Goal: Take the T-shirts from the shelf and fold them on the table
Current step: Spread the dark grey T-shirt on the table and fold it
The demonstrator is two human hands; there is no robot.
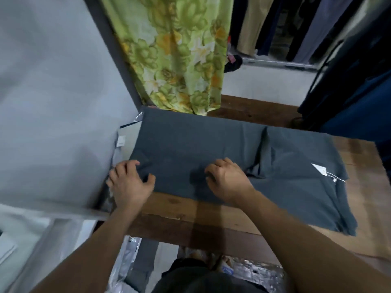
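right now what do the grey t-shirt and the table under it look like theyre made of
The grey T-shirt looks like soft matte knit fabric, likely cotton: it drapes and creases with no shine. The table looks like brown wood with visible grain and stains; whether solid or veneer cannot be told.

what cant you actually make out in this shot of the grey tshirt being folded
- White tag on the grey T-shirt, head view: print too small to read.
- Left hand fingertips: curled into the shirt's left edge, hidden by fabric.
- Right hand fingertips: tucked under the knuckles, so whether they pinch cloth is unclear.
- Wooden table: far left end covered by the shirt.
- Shelf: not identifiable in view.
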